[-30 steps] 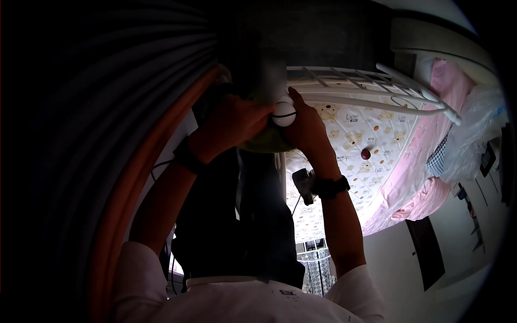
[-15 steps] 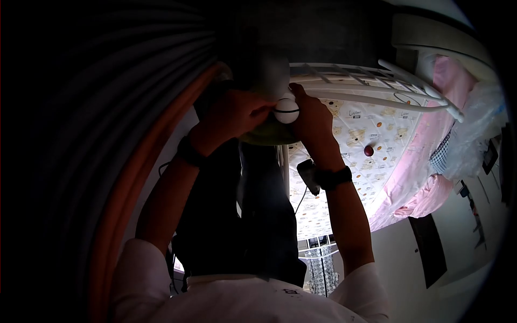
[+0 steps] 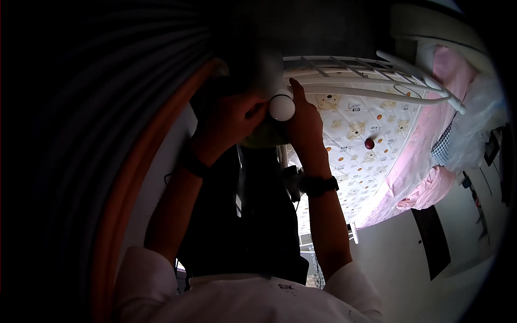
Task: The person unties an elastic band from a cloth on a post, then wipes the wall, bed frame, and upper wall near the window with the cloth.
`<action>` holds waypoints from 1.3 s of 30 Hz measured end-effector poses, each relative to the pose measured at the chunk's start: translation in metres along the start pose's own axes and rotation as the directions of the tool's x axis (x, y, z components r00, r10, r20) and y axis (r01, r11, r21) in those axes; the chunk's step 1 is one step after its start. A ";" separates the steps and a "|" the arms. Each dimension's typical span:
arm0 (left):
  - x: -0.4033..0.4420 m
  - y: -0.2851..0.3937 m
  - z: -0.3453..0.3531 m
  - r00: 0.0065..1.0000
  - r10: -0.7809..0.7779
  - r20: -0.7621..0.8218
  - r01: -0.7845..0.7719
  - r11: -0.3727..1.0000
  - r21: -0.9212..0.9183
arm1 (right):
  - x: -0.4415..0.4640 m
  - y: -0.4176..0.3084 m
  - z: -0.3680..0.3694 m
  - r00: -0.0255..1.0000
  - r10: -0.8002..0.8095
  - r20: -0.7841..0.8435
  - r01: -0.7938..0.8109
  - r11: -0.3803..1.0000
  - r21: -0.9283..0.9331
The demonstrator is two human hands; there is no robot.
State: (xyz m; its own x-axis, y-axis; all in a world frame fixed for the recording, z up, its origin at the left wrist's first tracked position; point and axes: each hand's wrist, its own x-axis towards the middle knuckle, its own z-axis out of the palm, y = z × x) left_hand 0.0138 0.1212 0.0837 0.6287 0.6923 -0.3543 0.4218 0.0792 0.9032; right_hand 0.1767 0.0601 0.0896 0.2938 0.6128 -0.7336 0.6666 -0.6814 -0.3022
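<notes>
Dark curtain folds [image 3: 129, 70], edged by an orange-brown band [image 3: 132, 167], take up the left of the view. To the right lies a bed [image 3: 353, 177] with a bear-print cover, a white metal rail [image 3: 377, 95] across its far end and a crumpled pink cloth [image 3: 431, 189] and a clear plastic bag [image 3: 471, 129] by its right side. Below the hands shows part of an olive-green thing [image 3: 265, 137], too dark to name.

The right hand [image 3: 307, 121] appears to grip a white round object [image 3: 281, 109] from its right side, index finger pointing up past it. The left hand [image 3: 231, 119] is curled, thumb and fingers drawn together at the object's left edge; whether they touch it or merely sit beside it cannot be told. The object is between the two hands, above the green thing. A small dark red ball [image 3: 369, 144] rests on the bed, well apart from both.

Handling this well probably calls for a firm right hand and small left-fingertip movements — the rounded surface may slip under uneven pressure — and turning the object toward the bed's brighter side would make its edge easier to see.
</notes>
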 end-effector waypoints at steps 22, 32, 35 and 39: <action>0.023 0.035 -0.008 0.766 -0.608 0.207 0.641 0.701 -0.313 | -0.032 0.024 -0.024 0.981 0.022 0.191 -0.188 0.341 0.921; 0.013 0.012 -0.002 0.789 -0.562 0.249 0.600 0.618 -0.508 | -0.026 0.035 0.000 0.967 -0.151 0.207 -0.189 0.122 0.974; 0.007 0.014 0.002 0.847 -0.507 0.161 0.511 0.690 -0.512 | -0.035 0.032 0.003 0.980 -0.136 0.147 -0.113 0.233 0.966; 0.001 0.026 0.003 0.906 -0.424 0.006 0.423 0.902 -0.090 | -0.048 0.030 0.013 0.988 -0.094 0.121 -0.089 0.288 0.953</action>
State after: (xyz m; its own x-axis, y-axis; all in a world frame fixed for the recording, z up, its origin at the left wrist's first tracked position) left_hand 0.0272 0.1218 0.1061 0.3942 0.5891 -0.7054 0.5872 0.4290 0.6864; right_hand 0.1738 0.0047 0.1075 0.1448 0.6210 -0.7703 -0.4873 -0.6328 -0.6018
